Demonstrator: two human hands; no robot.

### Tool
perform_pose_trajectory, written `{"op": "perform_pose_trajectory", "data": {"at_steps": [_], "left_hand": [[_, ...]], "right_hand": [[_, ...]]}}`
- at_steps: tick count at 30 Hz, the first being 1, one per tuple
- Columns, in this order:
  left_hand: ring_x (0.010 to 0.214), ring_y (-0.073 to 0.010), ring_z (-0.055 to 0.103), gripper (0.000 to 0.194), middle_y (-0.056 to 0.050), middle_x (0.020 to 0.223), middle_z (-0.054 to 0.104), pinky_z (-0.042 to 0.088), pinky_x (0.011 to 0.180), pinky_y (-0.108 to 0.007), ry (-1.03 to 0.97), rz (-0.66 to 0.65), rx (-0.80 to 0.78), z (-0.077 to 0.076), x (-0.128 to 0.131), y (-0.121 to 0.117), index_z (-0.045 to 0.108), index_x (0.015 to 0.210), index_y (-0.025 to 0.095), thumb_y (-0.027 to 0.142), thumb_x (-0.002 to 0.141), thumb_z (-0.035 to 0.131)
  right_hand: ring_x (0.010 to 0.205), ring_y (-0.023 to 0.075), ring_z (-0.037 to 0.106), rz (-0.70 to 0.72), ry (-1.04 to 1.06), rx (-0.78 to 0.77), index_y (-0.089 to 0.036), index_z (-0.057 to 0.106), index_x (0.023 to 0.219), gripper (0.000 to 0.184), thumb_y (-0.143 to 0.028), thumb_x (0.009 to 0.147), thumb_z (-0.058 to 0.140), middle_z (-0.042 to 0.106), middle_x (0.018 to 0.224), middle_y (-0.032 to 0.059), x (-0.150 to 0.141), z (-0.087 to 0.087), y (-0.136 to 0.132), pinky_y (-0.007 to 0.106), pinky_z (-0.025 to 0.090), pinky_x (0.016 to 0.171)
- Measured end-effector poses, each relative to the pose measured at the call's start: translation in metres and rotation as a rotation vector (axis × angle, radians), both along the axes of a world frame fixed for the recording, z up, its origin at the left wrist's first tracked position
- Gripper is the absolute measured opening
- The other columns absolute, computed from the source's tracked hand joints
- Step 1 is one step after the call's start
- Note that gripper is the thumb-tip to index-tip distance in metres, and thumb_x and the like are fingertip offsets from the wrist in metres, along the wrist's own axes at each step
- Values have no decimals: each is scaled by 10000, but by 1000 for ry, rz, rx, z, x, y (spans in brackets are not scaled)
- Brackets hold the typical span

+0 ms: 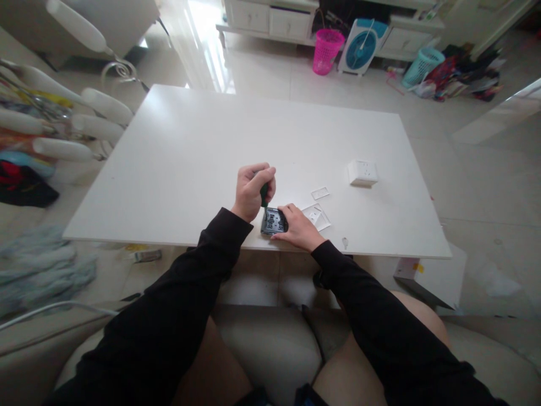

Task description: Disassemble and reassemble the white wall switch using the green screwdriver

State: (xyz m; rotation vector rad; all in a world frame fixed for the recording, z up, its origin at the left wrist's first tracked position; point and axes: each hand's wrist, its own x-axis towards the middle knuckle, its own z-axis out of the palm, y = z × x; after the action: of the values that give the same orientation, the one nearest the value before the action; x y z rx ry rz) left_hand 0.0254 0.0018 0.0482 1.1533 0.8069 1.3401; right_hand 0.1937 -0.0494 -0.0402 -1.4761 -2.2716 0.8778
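Observation:
My left hand (252,190) is closed in a fist around the green handle of a screwdriver (264,195), which points down. Its tip reaches the left side of a black socket mechanism (274,221) lying near the table's front edge. My right hand (298,225) grips the right side of this black piece, fingers at its far edge and thumb at the near one. Just beyond my right hand lies a white faceplate frame (323,221), partly covered by the hand, with a small white socket insert (313,216) in it. Farther off rests a thin white rectangular frame (320,193).
A white socket box (362,173) stands on the right of the white table (203,141). A small pale piece (345,242) lies by the front edge. Chairs with white rounded parts (101,104) crowd the left. Across the floor are a pink basket (327,52) and a blue fan (362,48).

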Motion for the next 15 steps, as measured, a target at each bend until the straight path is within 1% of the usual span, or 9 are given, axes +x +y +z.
{"op": "perform_pose_trajectory", "data": {"at_steps": [2,4,7,9,11,13,15], "left_hand": [[377,-78,343,545,49,446,378,247,368,-254,-39,106,-17,2,-8,7,406,570,229,619,868,644],[394,-93,352,561,43,448,349,281,374,-264,-78,167,-53,5,-19,13,368,585,238,654,890,590],[410,-99,342,565,36,469,330,314,391,-273,-145,193,-86,9,-29,17,351,601,238,679,906,531],[435,-106,384,555,29,501,358,351,417,-277,-147,172,-89,12,-27,14,371,620,237,689,917,497],[494,-121,474,535,16,550,417,419,471,-280,-118,135,-83,13,-19,8,401,652,235,685,931,476],[573,-136,553,504,1,612,478,489,548,-287,-105,106,-93,13,-7,1,424,690,231,666,938,479],[660,-153,608,474,-12,679,524,533,628,-298,-90,71,-113,12,5,-6,436,728,230,651,940,487]], "right_hand": [[1230,304,566,-4,-5,-1,-207,544,1383,806,-436,717,937,562,1276,109,-1,-1,-1,455,483,1093],[1264,322,562,-5,-6,-5,-183,547,1398,839,-449,707,943,571,1297,134,-2,0,-1,475,473,1121],[1338,352,539,-47,62,-28,-122,540,1418,927,-490,676,955,582,1351,192,1,10,2,512,421,1188],[1373,344,531,-92,190,-65,-129,532,1425,937,-496,672,953,576,1408,199,5,21,4,523,391,1218],[1371,308,554,-101,376,-134,-184,532,1417,864,-480,708,928,588,1431,159,8,35,6,517,404,1215],[1282,265,623,-97,566,-212,-228,562,1346,705,-467,765,880,655,1328,104,8,46,8,497,459,1170],[1152,233,677,-102,722,-269,-249,576,1260,564,-461,805,834,690,1192,62,5,53,8,464,530,1082]]}}
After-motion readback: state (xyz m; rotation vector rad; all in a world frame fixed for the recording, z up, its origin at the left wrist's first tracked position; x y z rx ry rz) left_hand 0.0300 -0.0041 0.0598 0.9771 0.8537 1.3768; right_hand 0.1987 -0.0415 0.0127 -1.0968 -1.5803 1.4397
